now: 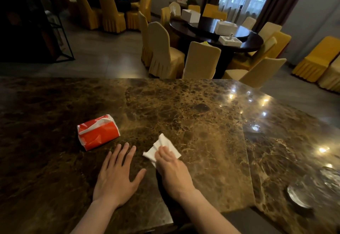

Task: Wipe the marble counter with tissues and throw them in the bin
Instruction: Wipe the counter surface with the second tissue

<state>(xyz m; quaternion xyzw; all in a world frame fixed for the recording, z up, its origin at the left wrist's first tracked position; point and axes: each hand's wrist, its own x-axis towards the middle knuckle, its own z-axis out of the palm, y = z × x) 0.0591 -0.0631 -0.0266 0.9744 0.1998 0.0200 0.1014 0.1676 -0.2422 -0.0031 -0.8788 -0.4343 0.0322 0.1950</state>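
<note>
A brown marble counter [193,116] fills the lower half of the view. My right hand [172,169] presses a white tissue [166,146] flat on the marble near the front middle, fingers closed over it. Just left of it, my left hand [117,174] lies flat on the counter with its fingers spread, holding nothing. A red tissue pack [98,132] with a white opening strip lies on the counter beyond my left hand. No bin is in view.
A glass dish [301,195] sits near the counter's right front. Beyond the far edge stand yellow-covered chairs [161,51] around a dark round table [217,33] with white boxes. A dark metal shelf [33,24] stands at the far left.
</note>
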